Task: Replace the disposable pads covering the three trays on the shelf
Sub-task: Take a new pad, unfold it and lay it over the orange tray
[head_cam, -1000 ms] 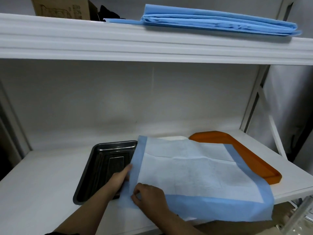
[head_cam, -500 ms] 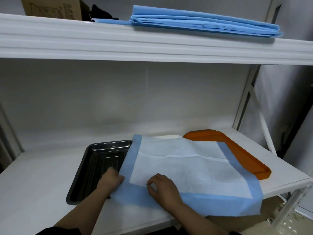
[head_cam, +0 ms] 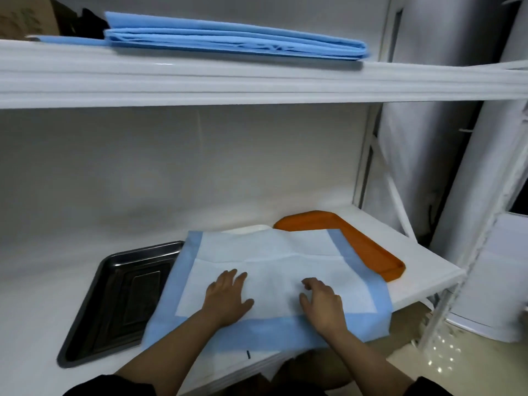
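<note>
On the lower shelf (head_cam: 423,261), my two hands press a pad (head_cam: 274,270) flat over the middle tray.

My left hand (head_cam: 227,298) lies palm down with fingers straight and spread; my right hand (head_cam: 321,302) rests beside it, apart, fingers a little bent, gripping nothing. The pad overlaps the steel tray (head_cam: 120,298) at its left and the orange tray (head_cam: 368,247) at its right. Folded blue pads (head_cam: 228,38) sit on the upper shelf (head_cam: 257,81).
</note>
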`<state>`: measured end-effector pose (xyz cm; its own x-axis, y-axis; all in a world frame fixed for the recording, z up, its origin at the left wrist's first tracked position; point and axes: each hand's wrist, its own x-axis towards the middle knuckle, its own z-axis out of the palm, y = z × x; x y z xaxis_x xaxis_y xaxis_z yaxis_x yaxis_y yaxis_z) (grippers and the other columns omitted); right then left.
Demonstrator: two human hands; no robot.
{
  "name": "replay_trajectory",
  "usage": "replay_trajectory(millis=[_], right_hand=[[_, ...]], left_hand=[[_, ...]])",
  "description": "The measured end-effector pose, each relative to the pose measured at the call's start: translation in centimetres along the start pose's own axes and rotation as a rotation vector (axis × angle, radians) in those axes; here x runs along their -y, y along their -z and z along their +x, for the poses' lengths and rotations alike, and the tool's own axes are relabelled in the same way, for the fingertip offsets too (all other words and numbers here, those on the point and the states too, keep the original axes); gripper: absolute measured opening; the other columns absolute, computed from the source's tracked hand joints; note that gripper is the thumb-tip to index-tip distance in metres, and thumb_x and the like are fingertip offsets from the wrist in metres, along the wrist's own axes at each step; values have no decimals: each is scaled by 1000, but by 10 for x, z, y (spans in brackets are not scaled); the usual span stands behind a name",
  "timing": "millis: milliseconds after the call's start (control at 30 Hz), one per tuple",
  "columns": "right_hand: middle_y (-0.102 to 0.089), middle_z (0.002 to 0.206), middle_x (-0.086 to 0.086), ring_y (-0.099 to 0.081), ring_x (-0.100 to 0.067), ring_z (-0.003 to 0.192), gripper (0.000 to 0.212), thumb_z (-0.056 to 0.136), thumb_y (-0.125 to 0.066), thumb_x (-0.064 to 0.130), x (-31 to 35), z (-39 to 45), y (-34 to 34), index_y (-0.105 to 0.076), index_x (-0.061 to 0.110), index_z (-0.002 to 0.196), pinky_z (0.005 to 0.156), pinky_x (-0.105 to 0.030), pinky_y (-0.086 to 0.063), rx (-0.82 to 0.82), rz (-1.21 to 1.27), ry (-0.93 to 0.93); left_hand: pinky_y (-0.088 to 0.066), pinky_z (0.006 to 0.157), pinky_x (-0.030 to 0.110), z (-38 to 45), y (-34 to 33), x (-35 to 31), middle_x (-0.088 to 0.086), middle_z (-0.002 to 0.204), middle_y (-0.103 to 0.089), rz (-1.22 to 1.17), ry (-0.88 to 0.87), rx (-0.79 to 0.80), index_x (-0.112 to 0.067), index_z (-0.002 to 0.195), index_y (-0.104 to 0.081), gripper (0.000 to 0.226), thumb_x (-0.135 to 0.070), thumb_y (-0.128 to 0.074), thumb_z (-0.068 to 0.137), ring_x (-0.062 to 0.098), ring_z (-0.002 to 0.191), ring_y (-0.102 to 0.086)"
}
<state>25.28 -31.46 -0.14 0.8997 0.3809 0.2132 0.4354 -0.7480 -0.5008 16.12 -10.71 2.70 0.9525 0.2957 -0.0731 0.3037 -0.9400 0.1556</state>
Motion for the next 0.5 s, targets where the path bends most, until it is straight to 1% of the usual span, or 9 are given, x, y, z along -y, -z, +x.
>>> replay_trajectory(millis=[100,200,267,367,433,500], right_hand=[[-53,131,2,-48,-20,120,43,93,-49,31,-35,-2,20,-44,21,135,96,-36,-39,-36,54,-151],[-49,137,-1,-45,-22,125,48,93,-51,31,-66,-5,33,-41,19,138,100,-40,-39,-52,68,-269],[-47,139,-4,-44,-24,127,52,92,-53,31,-86,-6,39,-38,17,140,102,-42,-39,-33,96,-346],[-43,139,-11,-44,-31,126,60,89,-59,29,-113,-9,46,-34,14,141,100,-45,-40,-35,158,-458],[-42,138,-17,-43,-35,126,66,86,-65,28,-132,-10,46,-34,10,142,99,-47,-41,-58,248,-566],[-42,137,-21,-44,-38,124,70,83,-69,25,-148,-10,44,-35,2,140,96,-45,-40,-101,409,-706]], left_hand=[[-2,119,40,10,-12,-34,0,161,4,26,-75,103,-27,153,-1,74,-55,-37,95,20,148,6],[2,119,42,16,-22,-64,0,160,7,56,-150,178,-28,153,2,78,-58,-39,93,21,147,9],[4,119,43,18,-28,-85,1,160,10,76,-213,217,-29,153,2,82,-59,-43,91,21,147,11],[7,118,47,19,-37,-114,2,159,15,132,-298,264,-30,152,5,93,-60,-53,85,24,146,15],[7,117,52,20,-45,-128,4,158,19,186,-334,269,-30,152,7,101,-60,-59,81,27,146,16],[5,115,56,19,-54,-139,6,158,21,242,-360,252,-30,151,10,107,-58,-64,78,32,145,16]])
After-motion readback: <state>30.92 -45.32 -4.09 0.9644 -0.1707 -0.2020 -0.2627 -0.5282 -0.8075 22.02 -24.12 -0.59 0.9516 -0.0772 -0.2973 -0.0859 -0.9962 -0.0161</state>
